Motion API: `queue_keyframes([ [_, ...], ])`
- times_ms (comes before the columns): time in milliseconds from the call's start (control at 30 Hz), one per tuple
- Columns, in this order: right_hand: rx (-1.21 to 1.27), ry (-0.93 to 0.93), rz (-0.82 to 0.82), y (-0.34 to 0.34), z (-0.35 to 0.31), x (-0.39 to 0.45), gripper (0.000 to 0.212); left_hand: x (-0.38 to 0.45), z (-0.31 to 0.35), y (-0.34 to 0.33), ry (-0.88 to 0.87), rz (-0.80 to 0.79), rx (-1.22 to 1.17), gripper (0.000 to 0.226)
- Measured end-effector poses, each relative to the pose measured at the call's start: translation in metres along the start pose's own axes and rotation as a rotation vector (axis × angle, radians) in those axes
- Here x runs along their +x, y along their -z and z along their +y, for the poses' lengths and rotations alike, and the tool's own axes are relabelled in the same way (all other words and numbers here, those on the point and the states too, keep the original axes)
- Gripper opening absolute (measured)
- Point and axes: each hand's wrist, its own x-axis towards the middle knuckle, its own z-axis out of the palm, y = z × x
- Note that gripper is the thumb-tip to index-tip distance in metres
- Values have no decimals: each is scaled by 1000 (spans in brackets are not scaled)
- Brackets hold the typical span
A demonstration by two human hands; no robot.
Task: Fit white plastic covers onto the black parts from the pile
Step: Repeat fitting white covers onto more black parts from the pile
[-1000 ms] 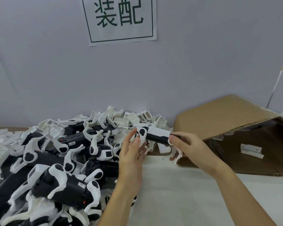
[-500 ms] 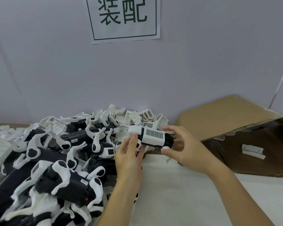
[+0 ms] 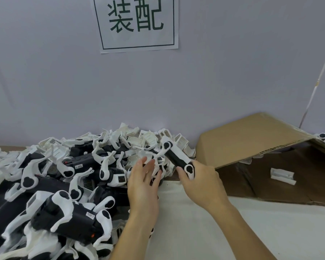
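A white paper sign (image 3: 138, 23) hangs on the pale wall above the worktop's far edge, printed with two large dark green characters, 装配, inside a thin rectangular border. Small white stickers with tiny print sit on several of the black parts in the pile; their text is too small to read.

The right hand (image 3: 201, 182) grips one end of a black oblong part with a white plastic cover fitted over it (image 3: 177, 158); fingers and thumb curl round its near end, where a white lobe with a black oval patch shows between the fingers. The piece is held above the worktop, tilted so that its other end points up and away toward the far edge, over the right fringe of the pile.

The left hand (image 3: 144, 180) holds nothing. Its fingers are spread and nearly straight, reaching toward the heap just beside the held piece; whether the fingertips touch the loose covers beneath cannot be told.

The heap of black parts and white curved plastic covers (image 3: 60, 177) fills the worktop's left side from near edge to far edge. A white cloth (image 3: 214, 231) covers the worktop under the forearms. At the right edge lies an open brown cardboard box (image 3: 251, 139) on its side, with a small white plastic piece (image 3: 282, 176) inside.
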Motion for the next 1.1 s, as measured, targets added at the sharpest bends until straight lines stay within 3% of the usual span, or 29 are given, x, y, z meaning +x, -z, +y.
queue_keyframes([
  [133,606,-529,-387,6,-4,4,34,-2,1,0,15,-21,3,30],
  [233,957,-663,-452,6,-10,9,31,-3,-2,1,-11,-45,32,33],
  [300,1181,-653,-335,17,-20,23,24,-1,-4,2,-27,-62,45,34],
  [367,1406,-591,-90,46,-27,48,23,0,-3,3,-11,-65,51,34],
  [467,1676,-392,260,105,-24,75,36,0,-3,2,-45,-42,101,31],
  [533,1795,-329,322,126,-15,78,55,0,-5,1,-53,-45,125,32],
  [600,1660,-392,266,119,-8,71,55,0,-6,1,-50,-52,134,32],
  [700,1324,-464,90,72,-3,55,16,1,-7,2,-40,-51,145,30],
  [867,722,-320,-237,1,8,18,24,0,-8,2,-55,-68,237,23],
  [933,597,-229,-258,-20,7,9,25,-2,-7,2,-73,-84,278,27],
  [1100,582,-189,-137,-49,9,-3,17,-2,-8,1,-91,-114,324,31],
])
